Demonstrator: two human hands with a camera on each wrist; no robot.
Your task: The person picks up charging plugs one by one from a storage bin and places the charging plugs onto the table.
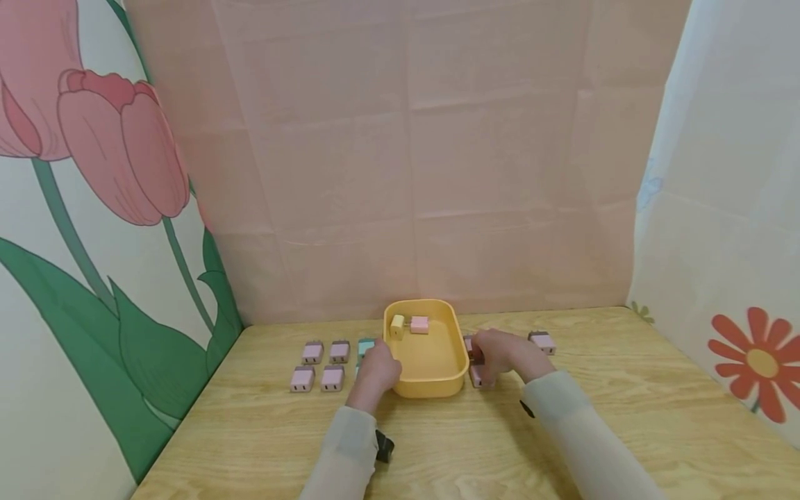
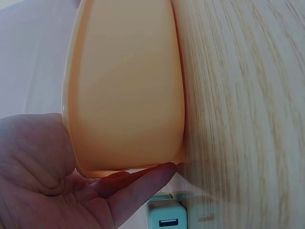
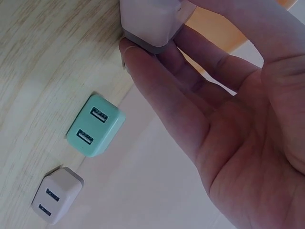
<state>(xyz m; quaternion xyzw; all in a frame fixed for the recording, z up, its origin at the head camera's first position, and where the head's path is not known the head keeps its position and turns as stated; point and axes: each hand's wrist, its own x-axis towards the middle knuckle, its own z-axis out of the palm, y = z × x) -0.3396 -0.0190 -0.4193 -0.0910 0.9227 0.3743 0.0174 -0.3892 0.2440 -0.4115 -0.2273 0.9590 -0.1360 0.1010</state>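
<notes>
A yellow plastic bin (image 1: pixel 431 387) stands on the wooden table, with a yellow USB charger (image 1: pixel 397 326) and a pink charger (image 1: pixel 419 325) inside. My left hand (image 1: pixel 378 368) grips the bin's left side, its fingers (image 2: pixel 143 188) along the outer wall; the thumb's tip is hidden in the left wrist view. To the right of the bin, my right hand (image 1: pixel 500 351) pinches a pale pink charger (image 3: pixel 147 21) with a grey base, close over the table. Nearby on the table are a teal two-port charger (image 3: pixel 97 125) and another pale pink charger (image 3: pixel 58 193).
Several pale lilac chargers (image 1: pixel 303 378) sit in two rows left of the bin. A teal charger (image 1: pixel 365 347) stands between them and the bin, partly behind my left hand. Pink cloth (image 1: pixel 412 173) hangs along the table's back edge, with flowered panels (image 1: pixel 125 146) at the sides.
</notes>
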